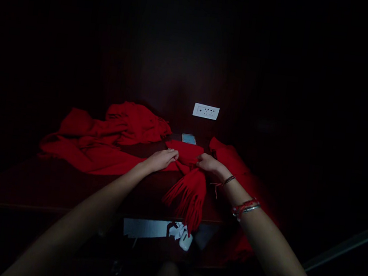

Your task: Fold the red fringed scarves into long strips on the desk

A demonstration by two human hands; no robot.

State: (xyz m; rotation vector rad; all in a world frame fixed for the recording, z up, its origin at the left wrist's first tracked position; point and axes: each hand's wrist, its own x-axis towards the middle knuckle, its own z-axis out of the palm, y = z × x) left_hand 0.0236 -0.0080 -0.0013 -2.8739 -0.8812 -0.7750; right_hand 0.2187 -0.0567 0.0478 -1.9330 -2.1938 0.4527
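A long red scarf point(102, 146) lies spread over a dark wooden table point(64, 186). Its fringed end point(188, 197) hangs toward the table's front edge. My left hand point(163, 159) is closed and pinches the scarf near the middle. My right hand point(210, 164) is also closed on the scarf, a little to the right of the left hand. Between the two hands the cloth is bunched into a fold point(187, 152). My right wrist wears bracelets point(245, 207).
A white wall socket point(206, 111) sits on the dark panel behind the table. A small blue-white object point(189, 138) lies behind the fold. Below the table's front edge are a pale sheet point(146, 228) and a small white case point(185, 242). The surroundings are very dark.
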